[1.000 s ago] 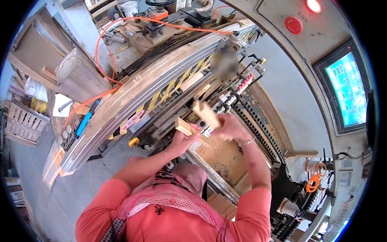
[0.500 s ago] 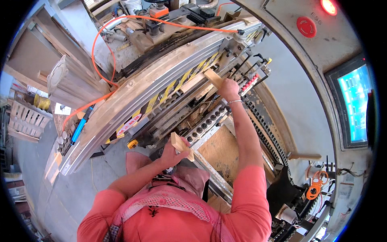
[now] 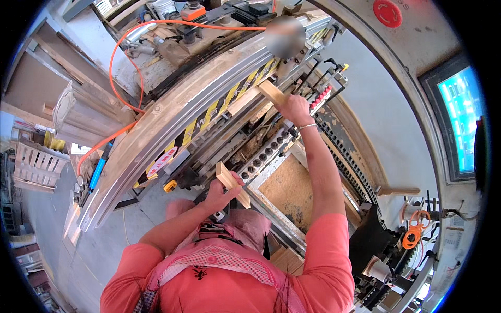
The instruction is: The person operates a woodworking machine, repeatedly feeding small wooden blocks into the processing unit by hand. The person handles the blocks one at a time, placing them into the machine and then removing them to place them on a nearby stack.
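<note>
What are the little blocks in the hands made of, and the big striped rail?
Both blocks, in the left hand and right hand, look like pale, unpainted wood: left block, right block. The long rail looks like dull grey metal with yellow-and-black striped tape.

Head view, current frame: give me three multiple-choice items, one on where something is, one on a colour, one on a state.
1. Where is the right hand?
A. Stretched out at the machine's yellow-and-black striped guard
B. Resting on the lit screen
C. Down by the wooden crate

2. What colour is the hose looping over the machine?
A. Green
B. Orange
C. White

3. What is the state of the left hand?
A. Empty and open
B. Flat on the floor
C. Closed around a short wooden piece

Answers: 1 A, the arm reaches forward holding a wooden block there. 2 B, it runs orange across the top. 3 C, the fingers wrap the piece near the chest.
</note>
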The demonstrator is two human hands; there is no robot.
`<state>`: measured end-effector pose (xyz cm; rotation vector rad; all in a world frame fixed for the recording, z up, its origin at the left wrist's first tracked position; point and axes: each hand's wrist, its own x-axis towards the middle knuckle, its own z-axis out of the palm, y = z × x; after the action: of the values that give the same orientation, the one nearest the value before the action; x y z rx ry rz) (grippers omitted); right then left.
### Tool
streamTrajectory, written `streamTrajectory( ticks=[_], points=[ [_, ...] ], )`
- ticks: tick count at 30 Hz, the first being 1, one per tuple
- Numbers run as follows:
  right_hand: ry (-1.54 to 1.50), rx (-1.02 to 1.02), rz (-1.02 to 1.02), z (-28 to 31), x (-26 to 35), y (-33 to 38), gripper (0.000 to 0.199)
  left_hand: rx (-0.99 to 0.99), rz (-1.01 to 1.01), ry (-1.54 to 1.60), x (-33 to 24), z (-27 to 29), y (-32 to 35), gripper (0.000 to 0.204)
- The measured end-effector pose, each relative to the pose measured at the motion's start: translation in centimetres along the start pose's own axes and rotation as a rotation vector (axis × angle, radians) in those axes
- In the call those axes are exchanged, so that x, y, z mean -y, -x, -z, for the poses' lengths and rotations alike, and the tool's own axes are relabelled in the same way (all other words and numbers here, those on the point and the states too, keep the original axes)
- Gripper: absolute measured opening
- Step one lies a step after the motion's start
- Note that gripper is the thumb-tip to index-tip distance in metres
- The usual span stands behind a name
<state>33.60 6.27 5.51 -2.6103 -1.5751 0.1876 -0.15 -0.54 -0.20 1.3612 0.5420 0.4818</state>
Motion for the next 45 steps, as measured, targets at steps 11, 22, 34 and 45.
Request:
streamTrajectory(
  ticks=[11, 22, 34, 45],
  points=[
    [0.042, -0.031, 0.094, -0.8, -1.0, -0.9, 0.043, -0.022, 0.003, 0.123, -0.1, -0.2, -0.1, 0.025],
    [0.028, -0.06, 0.03, -1.5, -0.4, -1.3, 0.032, 0.035, 0.034, 0.088, 0.3, 0.3, -0.2, 0.033],
    [0.047, -0.017, 0.005, -1.4, 0.8, -2.3, 0.042, 0.053, 0.065, 0.136, 0.4, 0.5, -0.2, 0.037],
    [0.094, -0.05, 0.06, -1.7, 1.1, -1.9, 0.042, 0.01, 0.011, 0.151, -0.1, 0.3, -0.2, 0.032]
  ],
)
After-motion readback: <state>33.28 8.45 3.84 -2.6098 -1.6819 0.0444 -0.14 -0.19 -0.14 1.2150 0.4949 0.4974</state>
